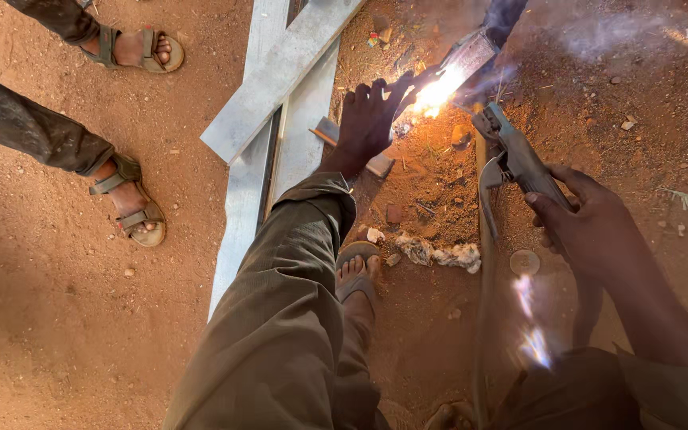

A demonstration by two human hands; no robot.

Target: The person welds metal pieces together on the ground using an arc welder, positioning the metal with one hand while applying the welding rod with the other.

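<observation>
Olive trouser leg (280, 318) near me, right hand (591, 227) gripping electrode holder (515, 155), left hand (368, 119) spread flat steadying metal bar (276, 72) far-centre beside welding arc (438, 91); I judge sparks could burn those bare fingers.

the welding arc (437, 93) flares white on red dirt. left of it, the left hand (366, 127) spreads flat by a small metal piece (330, 131). below right of it, the right hand (591, 227) grips the electrode holder (519, 159). far left of it, another person's sandalled feet (133, 203) stand beyond grey metal bars (280, 72).
</observation>
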